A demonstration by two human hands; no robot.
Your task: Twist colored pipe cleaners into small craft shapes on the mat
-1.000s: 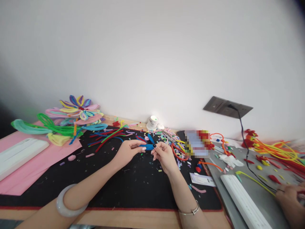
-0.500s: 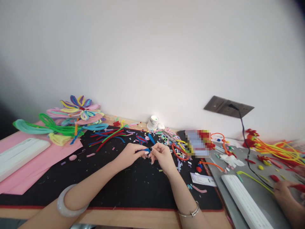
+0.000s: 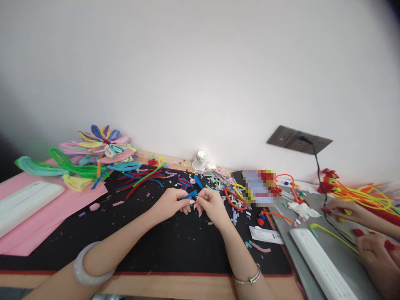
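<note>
Over the middle of the black mat (image 3: 150, 246), my left hand (image 3: 173, 203) pinches a blue pipe cleaner (image 3: 190, 194) between thumb and forefinger. My right hand (image 3: 211, 206) meets it from the other side, its thumb and fingertips closed on the pipe cleaner's right end. A bent piece of the blue stem shows above the fingertips; the rest is hidden by them. Just beyond my hands lie a red and blue pipe-cleaner loop (image 3: 185, 183) and a blue folded loop (image 3: 198, 182).
Loose pipe cleaners (image 3: 143, 180) lie left of my hands, coloured clippings (image 3: 225, 187) right. A pipe-cleaner flower (image 3: 106, 143) rests at far left. A white cup (image 3: 200, 161) stands by the wall. A co-worker's hands (image 3: 350, 210) work at the grey table beside a white lamp-like bar (image 3: 321, 262).
The blue pipe cleaner shows more above my fingertips, and my fingers have shifted slightly around it. At right, a co-worker's second hand has come into view over the grey table.
</note>
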